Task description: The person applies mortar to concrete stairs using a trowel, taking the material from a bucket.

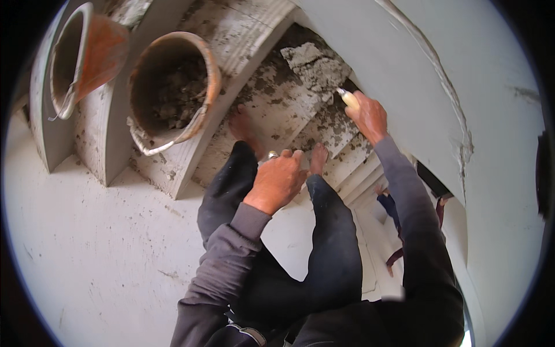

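And the right hand (pixel 368 117) has its grip closed round a yellow-handled tool (pixel 351 100), metal end at the mortar heap (pixel 315 65) on the far step! Left hand (pixel 278 180) curls between the knees; whether it's holding anything, I can't tell. Far left, an orange-brown bucket (pixel 213 72) carries grey clumps.

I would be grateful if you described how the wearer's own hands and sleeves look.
Both hands are ungloved. The left hand wears what looks like a shiny metal ring. The left sleeve is long and dark grey, wrinkled, with a plain cuff. The right sleeve is long too, grey near the right hand and nearly black higher up.
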Demonstrator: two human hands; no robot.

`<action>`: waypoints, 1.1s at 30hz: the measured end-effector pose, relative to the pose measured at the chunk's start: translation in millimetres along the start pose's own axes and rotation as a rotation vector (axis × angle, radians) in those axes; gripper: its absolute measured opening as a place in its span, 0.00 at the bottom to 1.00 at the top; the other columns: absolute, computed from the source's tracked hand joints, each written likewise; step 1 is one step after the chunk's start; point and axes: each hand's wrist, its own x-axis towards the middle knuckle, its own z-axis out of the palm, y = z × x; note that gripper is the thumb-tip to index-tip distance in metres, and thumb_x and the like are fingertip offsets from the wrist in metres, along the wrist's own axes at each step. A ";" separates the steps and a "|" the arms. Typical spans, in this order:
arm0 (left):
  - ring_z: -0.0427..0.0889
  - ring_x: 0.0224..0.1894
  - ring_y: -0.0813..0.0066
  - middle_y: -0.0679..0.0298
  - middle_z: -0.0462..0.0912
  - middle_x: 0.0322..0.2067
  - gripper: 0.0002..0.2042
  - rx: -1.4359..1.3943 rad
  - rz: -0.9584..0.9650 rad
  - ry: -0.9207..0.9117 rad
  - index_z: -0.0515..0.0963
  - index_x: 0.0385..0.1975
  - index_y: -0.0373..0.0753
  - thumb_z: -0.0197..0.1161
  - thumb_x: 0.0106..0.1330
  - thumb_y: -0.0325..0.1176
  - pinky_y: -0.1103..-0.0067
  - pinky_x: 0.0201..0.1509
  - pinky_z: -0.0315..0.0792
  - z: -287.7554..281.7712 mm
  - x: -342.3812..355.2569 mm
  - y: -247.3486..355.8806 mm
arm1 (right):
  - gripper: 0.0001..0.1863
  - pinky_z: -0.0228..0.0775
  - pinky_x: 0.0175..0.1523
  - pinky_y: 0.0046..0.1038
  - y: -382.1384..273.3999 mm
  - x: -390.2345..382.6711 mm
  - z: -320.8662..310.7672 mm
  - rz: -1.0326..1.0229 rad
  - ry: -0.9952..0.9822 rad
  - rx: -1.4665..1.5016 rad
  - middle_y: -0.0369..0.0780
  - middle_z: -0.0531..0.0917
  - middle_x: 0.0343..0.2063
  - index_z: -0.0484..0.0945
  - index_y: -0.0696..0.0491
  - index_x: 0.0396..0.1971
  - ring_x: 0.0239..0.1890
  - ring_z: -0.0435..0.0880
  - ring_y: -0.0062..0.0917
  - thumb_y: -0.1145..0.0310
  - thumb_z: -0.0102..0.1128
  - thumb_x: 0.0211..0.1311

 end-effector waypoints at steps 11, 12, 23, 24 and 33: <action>0.81 0.36 0.52 0.50 0.79 0.32 0.13 -0.077 -0.014 0.066 0.74 0.35 0.34 0.60 0.59 0.38 0.63 0.39 0.74 -3.1 17.7 -3.7 | 0.13 0.69 0.31 0.38 -169.6 -2.2 -91.2 -0.382 0.152 0.009 0.40 0.77 0.25 0.73 0.50 0.34 0.28 0.79 0.36 0.67 0.63 0.46; 0.80 0.35 0.52 0.50 0.79 0.30 0.13 -0.091 0.020 0.104 0.73 0.35 0.34 0.60 0.58 0.38 0.63 0.38 0.74 -1.3 21.4 -5.8 | 0.13 0.69 0.31 0.38 -183.9 4.0 -88.1 -0.392 0.148 -0.007 0.40 0.77 0.25 0.73 0.50 0.34 0.28 0.79 0.36 0.67 0.63 0.46; 0.81 0.36 0.50 0.50 0.82 0.28 0.13 -0.192 -0.033 -0.050 0.80 0.27 0.34 0.60 0.55 0.39 0.62 0.39 0.74 -37.8 52.7 -27.2 | 0.20 0.68 0.39 0.34 -209.3 50.4 -57.5 -0.486 0.327 -0.023 0.39 0.76 0.32 0.76 0.50 0.40 0.36 0.77 0.35 0.80 0.54 0.43; 0.81 0.37 0.50 0.49 0.82 0.29 0.13 -0.225 -0.056 -0.085 0.80 0.27 0.34 0.60 0.55 0.40 0.62 0.40 0.74 -36.9 53.3 -36.8 | 0.19 0.69 0.39 0.36 -197.2 40.0 -57.1 -0.386 0.289 0.078 0.41 0.78 0.32 0.76 0.51 0.40 0.35 0.78 0.37 0.79 0.54 0.43; 0.80 0.36 0.50 0.48 0.81 0.31 0.14 -0.133 -0.055 -0.095 0.77 0.34 0.33 0.58 0.59 0.39 0.63 0.41 0.73 -68.8 49.5 -42.7 | 0.17 0.67 0.36 0.43 -24.2 -11.7 40.7 0.148 -0.311 0.167 0.52 0.80 0.28 0.75 0.55 0.34 0.33 0.79 0.48 0.59 0.62 0.48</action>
